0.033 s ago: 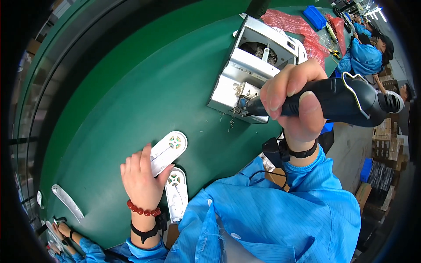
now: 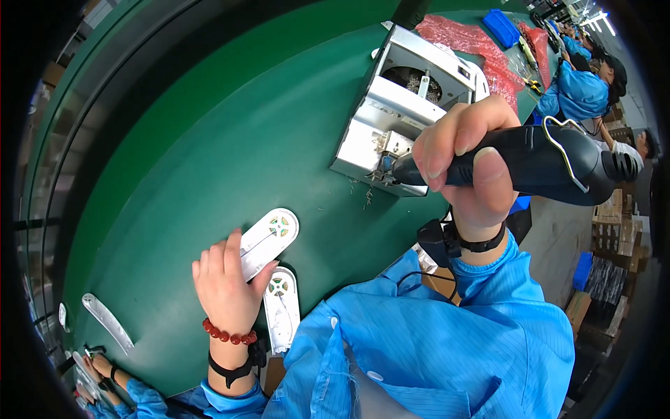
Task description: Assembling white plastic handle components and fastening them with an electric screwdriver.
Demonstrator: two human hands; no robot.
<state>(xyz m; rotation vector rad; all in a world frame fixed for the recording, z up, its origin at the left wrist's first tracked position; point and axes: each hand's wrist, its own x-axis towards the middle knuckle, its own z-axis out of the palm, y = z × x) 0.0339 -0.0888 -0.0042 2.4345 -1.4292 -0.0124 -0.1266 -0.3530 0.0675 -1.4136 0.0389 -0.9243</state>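
My right hand (image 2: 471, 157) is wrapped round a black electric screwdriver (image 2: 551, 164) with a wire hanger loop. The tool's nose points left and meets the outlet of a metal screw feeder (image 2: 401, 98); the bit's tip is too small to make out. My left hand (image 2: 227, 283) grips a white, long, round-ended plastic housing (image 2: 269, 237) between thumb and fingers, against the table. Inside its round end sits a disc with coloured marks, and a thin wire runs along it. Just below lies a second housing (image 2: 281, 314) of the same kind, near my thumb.
Small screws (image 2: 368, 197) lie scattered before the feeder on the green table (image 2: 209, 174). A curved white cover (image 2: 108, 322) is at the left. Red bubble wrap (image 2: 474, 49) and a blue bin (image 2: 500, 28) stand at the back right. Co-workers (image 2: 583, 91) sit farther off.
The rear end of the screwdriver has dipped very slightly. My left hand and the housings stay where they were.
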